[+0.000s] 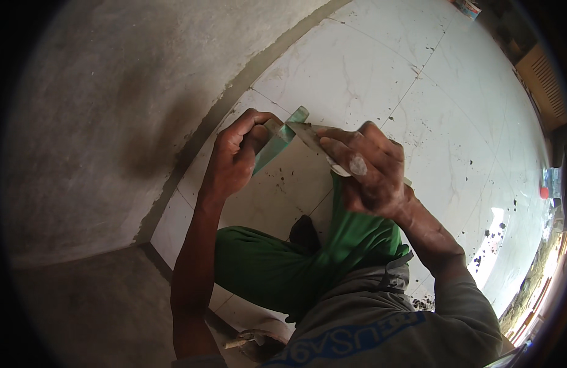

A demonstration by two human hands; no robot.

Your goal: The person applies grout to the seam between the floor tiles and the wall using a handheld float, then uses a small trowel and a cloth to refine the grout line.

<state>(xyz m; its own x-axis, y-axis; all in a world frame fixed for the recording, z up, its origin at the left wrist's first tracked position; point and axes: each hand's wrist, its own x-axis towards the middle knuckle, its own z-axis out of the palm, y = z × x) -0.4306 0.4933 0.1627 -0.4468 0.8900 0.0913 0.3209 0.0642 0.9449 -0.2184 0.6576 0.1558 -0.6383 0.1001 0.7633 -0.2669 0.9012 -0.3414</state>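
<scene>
My left hand [234, 153] is closed round a flat, pale green strip [274, 147], which slants up and to the right past the fingers. What the strip is made of I cannot tell. In my right hand [369, 172] is a putty knife [305, 136], its grey blade pointing up and left. The blade's end touches or crosses the strip near its upper part; most of the handle is hidden by the fingers. White paste or powder marks the right fingers, and a pale lump [339, 168] shows just below them. Both hands are above the tiled floor.
White marbled tiles [357, 67] cover the floor, with dark crumbs scattered about. A bare grey wall [111, 110] runs along the left. By my left forearm lies a dark, round-looking thing with a light handle [253, 343]. A bottle [551, 183] and a brown slatted object [539, 83] stand at the right.
</scene>
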